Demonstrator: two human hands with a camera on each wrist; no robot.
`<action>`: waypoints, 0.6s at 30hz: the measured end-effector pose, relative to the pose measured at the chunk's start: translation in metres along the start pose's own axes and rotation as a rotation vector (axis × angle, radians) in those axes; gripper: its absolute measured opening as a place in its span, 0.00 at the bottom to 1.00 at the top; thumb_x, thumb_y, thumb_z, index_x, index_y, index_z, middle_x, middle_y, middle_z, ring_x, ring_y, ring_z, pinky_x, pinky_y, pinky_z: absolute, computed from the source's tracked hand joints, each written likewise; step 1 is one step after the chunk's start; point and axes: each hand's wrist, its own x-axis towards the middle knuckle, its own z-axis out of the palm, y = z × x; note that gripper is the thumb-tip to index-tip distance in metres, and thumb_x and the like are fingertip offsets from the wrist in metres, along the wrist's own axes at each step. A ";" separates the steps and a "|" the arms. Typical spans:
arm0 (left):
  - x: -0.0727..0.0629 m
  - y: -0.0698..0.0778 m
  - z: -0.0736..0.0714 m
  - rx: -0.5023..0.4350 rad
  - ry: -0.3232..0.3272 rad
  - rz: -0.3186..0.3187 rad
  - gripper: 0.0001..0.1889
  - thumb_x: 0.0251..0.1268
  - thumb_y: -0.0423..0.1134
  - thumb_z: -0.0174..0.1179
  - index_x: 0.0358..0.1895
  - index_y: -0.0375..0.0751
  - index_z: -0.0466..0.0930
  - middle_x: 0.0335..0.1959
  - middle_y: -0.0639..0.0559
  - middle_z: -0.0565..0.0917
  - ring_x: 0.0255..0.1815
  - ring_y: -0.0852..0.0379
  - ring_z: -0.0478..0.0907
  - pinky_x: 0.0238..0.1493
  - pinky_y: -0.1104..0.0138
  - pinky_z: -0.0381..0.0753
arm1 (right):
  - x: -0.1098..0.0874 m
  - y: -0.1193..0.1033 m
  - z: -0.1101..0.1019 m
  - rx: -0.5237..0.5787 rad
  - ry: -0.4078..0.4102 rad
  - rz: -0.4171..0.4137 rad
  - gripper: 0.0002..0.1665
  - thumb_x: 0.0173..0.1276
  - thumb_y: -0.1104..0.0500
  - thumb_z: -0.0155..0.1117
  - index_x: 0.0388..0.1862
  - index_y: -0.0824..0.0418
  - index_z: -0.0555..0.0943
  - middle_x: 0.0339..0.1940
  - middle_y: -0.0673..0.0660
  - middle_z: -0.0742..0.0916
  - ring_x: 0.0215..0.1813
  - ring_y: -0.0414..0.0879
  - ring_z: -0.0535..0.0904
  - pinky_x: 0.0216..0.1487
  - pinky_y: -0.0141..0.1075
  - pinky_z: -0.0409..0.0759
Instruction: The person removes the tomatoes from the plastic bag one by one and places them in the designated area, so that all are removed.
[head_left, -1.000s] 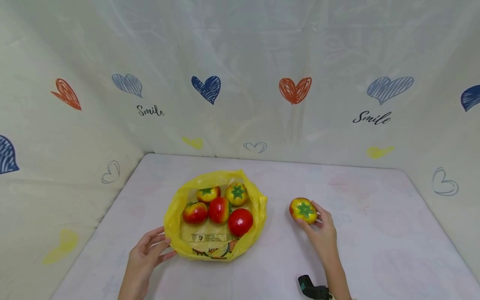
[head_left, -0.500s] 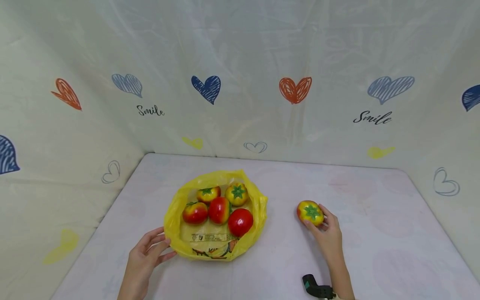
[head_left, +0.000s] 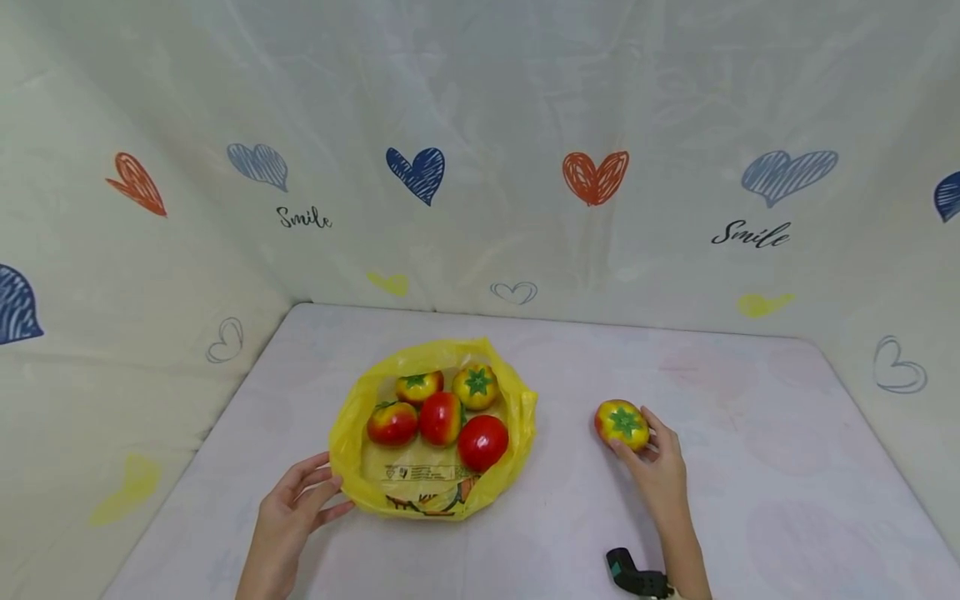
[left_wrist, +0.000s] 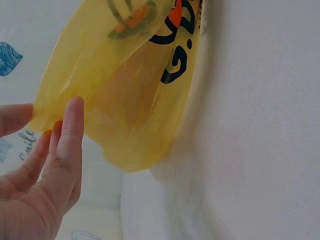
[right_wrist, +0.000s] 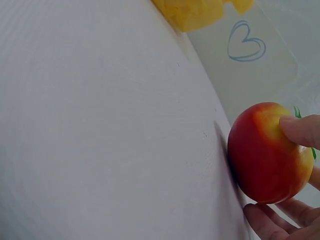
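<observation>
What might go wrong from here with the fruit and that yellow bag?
The smooth, round fruit held in the right hand might slip and roll across the table. The yellow bag looks thin and floppy, so a tug from the left hand touching its side might shift the five fruits inside.

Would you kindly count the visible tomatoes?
6 tomatoes: five in the yellow bag (back left, back right, left, center, front right), one in the right hand. Bag folds may hide more.
</observation>
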 end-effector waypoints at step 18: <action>0.018 -0.021 -0.005 -0.022 0.009 -0.028 0.36 0.48 0.59 0.67 0.63 0.54 0.66 0.56 0.47 0.71 0.46 0.55 0.81 0.42 0.61 0.85 | -0.011 -0.030 -0.011 -0.035 0.076 -0.135 0.36 0.59 0.56 0.68 0.65 0.59 0.67 0.64 0.60 0.70 0.64 0.54 0.66 0.68 0.37 0.66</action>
